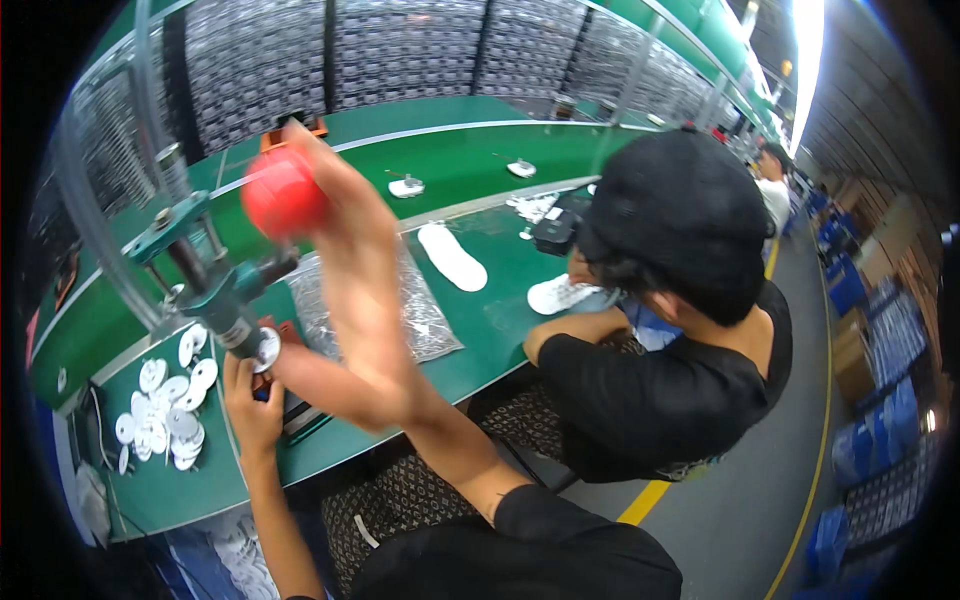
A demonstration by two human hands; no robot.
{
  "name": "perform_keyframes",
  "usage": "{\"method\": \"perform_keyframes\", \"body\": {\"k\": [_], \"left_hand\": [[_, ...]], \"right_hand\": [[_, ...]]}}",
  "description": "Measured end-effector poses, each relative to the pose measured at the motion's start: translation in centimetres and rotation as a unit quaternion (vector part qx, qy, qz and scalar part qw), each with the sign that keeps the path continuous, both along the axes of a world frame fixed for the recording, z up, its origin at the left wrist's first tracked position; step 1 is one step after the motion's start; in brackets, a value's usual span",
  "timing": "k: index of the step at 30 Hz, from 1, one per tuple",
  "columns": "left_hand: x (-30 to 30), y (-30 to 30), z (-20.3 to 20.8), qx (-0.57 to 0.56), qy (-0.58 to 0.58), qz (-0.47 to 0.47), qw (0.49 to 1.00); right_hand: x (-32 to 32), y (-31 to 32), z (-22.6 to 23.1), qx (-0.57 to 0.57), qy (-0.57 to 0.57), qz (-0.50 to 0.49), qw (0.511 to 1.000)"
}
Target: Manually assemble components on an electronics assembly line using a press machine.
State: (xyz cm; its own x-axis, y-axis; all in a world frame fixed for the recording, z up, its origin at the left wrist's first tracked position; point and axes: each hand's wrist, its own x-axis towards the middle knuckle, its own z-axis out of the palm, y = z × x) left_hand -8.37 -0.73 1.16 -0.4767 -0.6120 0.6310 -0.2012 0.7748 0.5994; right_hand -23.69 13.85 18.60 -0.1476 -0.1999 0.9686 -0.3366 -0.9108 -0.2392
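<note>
A teal bench press (205,275) stands at the left of the green table, with a red ball knob (285,192) raised on its lever. My right hand (365,310), blurred by motion, has its fingers stretched up along the knob's right side and its thumb spread low toward the press. Under the ram is a white round disc (265,348). My left hand (256,408) is at the press base, finger and thumb closed at the disc's lower edge; the exact contact is partly hidden. Several loose white discs (165,410) lie in a heap left of the press.
Clear plastic bagging (425,325) and a white insole-shaped piece (452,257) lie on the table (510,235). Behind runs a green conveyor (450,160) carrying small white parts. A co-worker in a black cap (670,200) sits close on my right, handling a white shoe (562,295).
</note>
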Motion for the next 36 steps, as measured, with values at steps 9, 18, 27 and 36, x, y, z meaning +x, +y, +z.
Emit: {"method": "perform_keyframes", "body": {"k": [9,18,27,36], "left_hand": [[1.4,1.9,-0.2,-0.23,0.017,0.035,0.972],[3.7,11.7,-2.3,0.389,0.174,-0.18,0.887],[8.6,3.6,-0.4,-0.019,-0.094,0.181,0.979],[12.1,-1.3,-3.0,-0.13,-0.301,0.274,0.904]], "right_hand": [[1.9,-1.8,-14.8,0.146,-0.023,-0.331,0.932],[2.3,1.7,-20.6,0.106,0.157,-0.354,0.916],[-12.4,4.9,-17.3,0.276,-0.115,-0.659,0.69],[-17.7,6.6,-21.6,0.466,-0.097,-0.633,0.61]]}}
